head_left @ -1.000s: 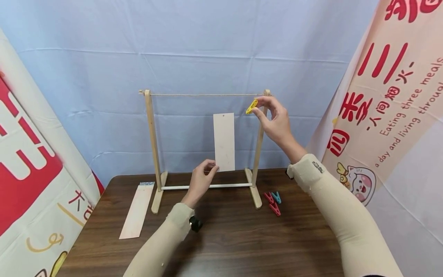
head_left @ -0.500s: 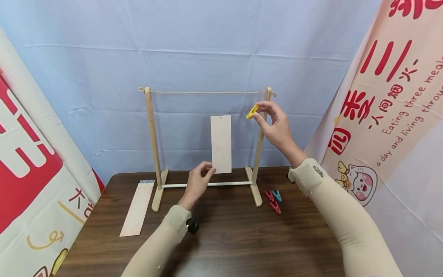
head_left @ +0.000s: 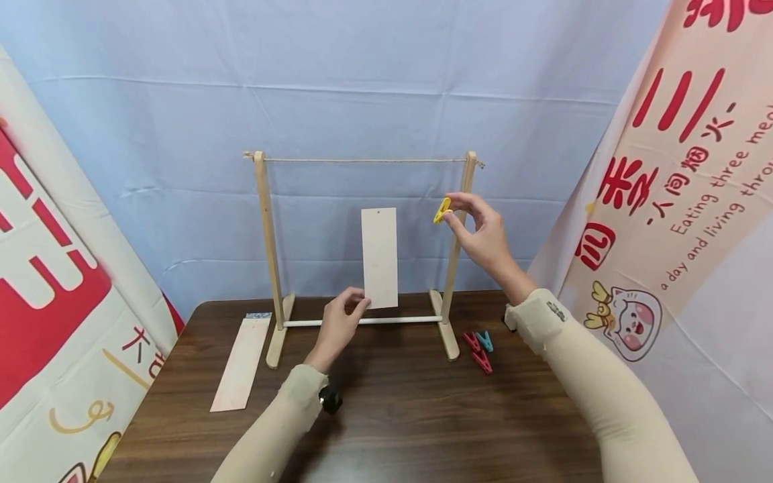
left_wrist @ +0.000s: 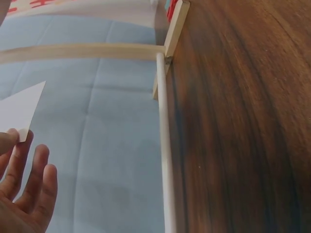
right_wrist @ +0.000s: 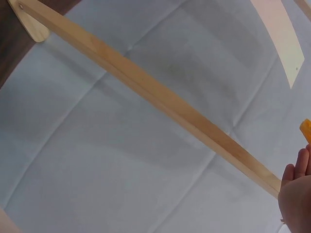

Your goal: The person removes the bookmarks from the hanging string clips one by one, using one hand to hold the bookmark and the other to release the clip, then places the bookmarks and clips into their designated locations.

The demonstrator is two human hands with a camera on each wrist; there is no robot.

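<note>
My left hand [head_left: 341,320] pinches a pale rectangular card [head_left: 380,258] by its lower left corner. The card stands upright in the air, a small hole near its top edge, below the string [head_left: 362,160] of a wooden frame [head_left: 264,228]. In the left wrist view the thumb and index finger hold the card's corner [left_wrist: 22,109], the other fingers loosely spread. Level with the card's top, my right hand [head_left: 483,231] pinches a yellow clothespin [head_left: 443,210] between thumb and fingers, in front of the frame's right post. Card and clothespin are apart.
Another pale card [head_left: 241,362] with a blue patterned top edge lies on the brown table [head_left: 410,422] at left. Right of the frame lie two red clothespins [head_left: 481,362] and a blue clothespin [head_left: 484,341]. A white rod [head_left: 398,320] joins the frame's feet.
My left hand has brought the card slightly left and down. The right hand has lowered with the yellow clothespin, which is now more upright.
</note>
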